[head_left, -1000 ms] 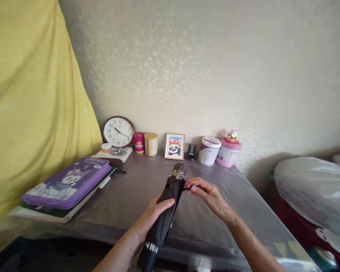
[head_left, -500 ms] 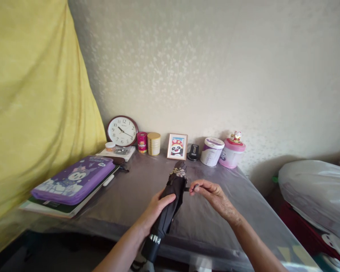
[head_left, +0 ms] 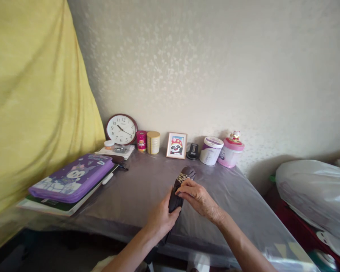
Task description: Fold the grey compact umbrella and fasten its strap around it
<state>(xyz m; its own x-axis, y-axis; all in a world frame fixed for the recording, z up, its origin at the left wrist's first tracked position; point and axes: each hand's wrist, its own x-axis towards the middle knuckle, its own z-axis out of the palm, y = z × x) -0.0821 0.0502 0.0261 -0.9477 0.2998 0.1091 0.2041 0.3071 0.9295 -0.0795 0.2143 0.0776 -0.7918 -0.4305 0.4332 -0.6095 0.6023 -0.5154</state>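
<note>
A folded dark umbrella [head_left: 174, 204] slants over the front of the table, its patterned band [head_left: 182, 177] near the far end. My left hand [head_left: 162, 214] is wrapped around its middle, thumb on the right side. Over the upper part of the umbrella, my right hand [head_left: 196, 198] pinches with thumb and forefinger; the strap that showed there earlier is now hidden by the fingers. The umbrella's lower end is mostly covered by my left hand and forearm.
On the left lie a purple case [head_left: 73, 177] and notebooks. Along the wall stand a clock [head_left: 121, 129], tins [head_left: 153, 142], a framed panda picture [head_left: 176, 145], a stapler [head_left: 193, 151] and tubs [head_left: 211, 152]. A plastic-wrapped bundle [head_left: 314, 185] sits at the right.
My right hand has moved left, bringing the pinched strap across the umbrella. My left hand has turned around the shaft, and the umbrella's far end has shifted right.
</note>
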